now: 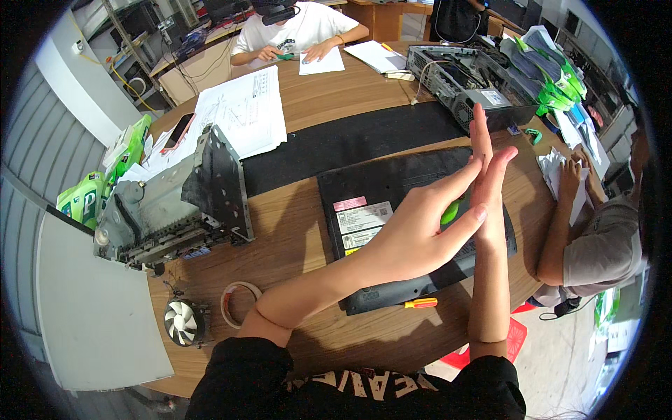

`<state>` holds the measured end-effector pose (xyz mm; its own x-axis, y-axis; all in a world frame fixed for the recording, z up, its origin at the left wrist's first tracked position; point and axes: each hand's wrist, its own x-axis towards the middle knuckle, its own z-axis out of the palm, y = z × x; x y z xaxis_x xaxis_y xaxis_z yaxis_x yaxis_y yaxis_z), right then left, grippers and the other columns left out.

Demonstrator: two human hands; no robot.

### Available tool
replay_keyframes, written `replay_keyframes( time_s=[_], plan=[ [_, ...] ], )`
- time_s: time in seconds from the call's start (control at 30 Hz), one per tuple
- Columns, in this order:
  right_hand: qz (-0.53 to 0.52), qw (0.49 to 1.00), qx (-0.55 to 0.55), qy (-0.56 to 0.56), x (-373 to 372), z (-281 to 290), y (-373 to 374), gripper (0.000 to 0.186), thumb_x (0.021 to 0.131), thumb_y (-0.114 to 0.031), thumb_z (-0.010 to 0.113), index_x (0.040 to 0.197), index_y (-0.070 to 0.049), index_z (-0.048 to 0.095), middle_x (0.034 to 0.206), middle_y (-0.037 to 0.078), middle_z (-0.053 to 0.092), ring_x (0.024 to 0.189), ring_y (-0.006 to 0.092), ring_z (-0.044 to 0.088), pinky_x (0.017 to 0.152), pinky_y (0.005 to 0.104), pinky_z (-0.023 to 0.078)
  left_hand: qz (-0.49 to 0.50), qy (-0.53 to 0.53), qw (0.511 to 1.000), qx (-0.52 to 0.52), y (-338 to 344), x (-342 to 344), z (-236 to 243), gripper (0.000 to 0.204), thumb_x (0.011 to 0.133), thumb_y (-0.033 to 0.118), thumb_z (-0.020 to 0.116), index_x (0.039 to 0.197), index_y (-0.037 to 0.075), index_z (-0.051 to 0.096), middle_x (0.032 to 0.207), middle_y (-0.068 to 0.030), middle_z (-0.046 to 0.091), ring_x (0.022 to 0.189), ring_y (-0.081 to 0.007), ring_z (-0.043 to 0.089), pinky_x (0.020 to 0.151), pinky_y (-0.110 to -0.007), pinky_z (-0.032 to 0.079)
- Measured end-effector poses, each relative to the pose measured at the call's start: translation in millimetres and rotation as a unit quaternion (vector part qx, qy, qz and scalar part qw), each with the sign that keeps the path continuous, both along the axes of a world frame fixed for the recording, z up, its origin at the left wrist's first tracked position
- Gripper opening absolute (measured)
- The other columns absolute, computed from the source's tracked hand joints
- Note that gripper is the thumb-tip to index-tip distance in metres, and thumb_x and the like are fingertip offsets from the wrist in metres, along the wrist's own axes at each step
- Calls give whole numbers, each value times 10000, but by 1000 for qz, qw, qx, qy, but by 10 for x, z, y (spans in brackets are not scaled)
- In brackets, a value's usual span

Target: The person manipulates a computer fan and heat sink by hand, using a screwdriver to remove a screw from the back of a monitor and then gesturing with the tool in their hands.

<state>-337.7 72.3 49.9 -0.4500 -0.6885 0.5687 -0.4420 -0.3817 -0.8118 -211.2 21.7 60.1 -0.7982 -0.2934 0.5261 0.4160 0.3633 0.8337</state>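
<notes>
Closest in it's the person's black shirt [231, 378], then both forearms; the left hand [423, 227] and right hand [491, 185] look pressed together, pretty much palm to palm, fingers stretched out straight; off to the left on the wooden desk [315, 329] there's a little fan [183, 322] with white blades, plus a roll of tape [225, 308] next to the left forearm; a red-and-yellow screwdriver [422, 303] lies just by the near edge of the dark laptop [392, 182], which sits underside up below the hands, stickers showing; some green thing [449, 213] peeks out behind the left hand, can't tell what; further out, a bare metal chassis [168, 199] stands on the left, then a black mat [329, 143], a phone [179, 131] and printed sheets [241, 112]; an opened computer case [483, 98] sits far right; a co-worker in a white shirt [304, 31] is across the desk.
</notes>
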Motion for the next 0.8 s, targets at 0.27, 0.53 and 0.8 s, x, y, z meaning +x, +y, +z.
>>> replay_keyframes(
  time_s=[0.27, 0.53, 0.8],
  plan=[
    [-39, 996, 76, -23, -37, 7, -9, 934, 832, -767, 48, 1469, -120, 267, 1526, 101, 225, 1417, 296, 165, 1139, 412, 151, 65, 65, 995, 45, -17, -49, -27, 364, 852, -35, 590, 1210, -53, 528, 1083, -160, 659, 1016, -195, 638, 891, -305, 496],
    [75, 987, 30, -139, 245, 61, -2, 926, 833, -766, 56, 1474, -125, 247, 1509, 102, 269, 1346, 313, 339, 1040, 376, 364, 146, 95, 985, -19, -136, -52, -44, 229, 754, -71, 667, 976, -17, 656, 939, -130, 689, 872, -173, 680, 766, -288, 538],
    [124, 978, 54, -159, 226, 11, -16, 875, 883, -711, 118, 1449, -63, 279, 1460, 143, 344, 1284, 291, 424, 1054, 381, 335, 213, 124, 964, -95, -150, -26, 15, 156, 717, -38, 685, 854, 4, 621, 796, -89, 645, 745, -179, 659, 672, -278, 506]
  ],
)
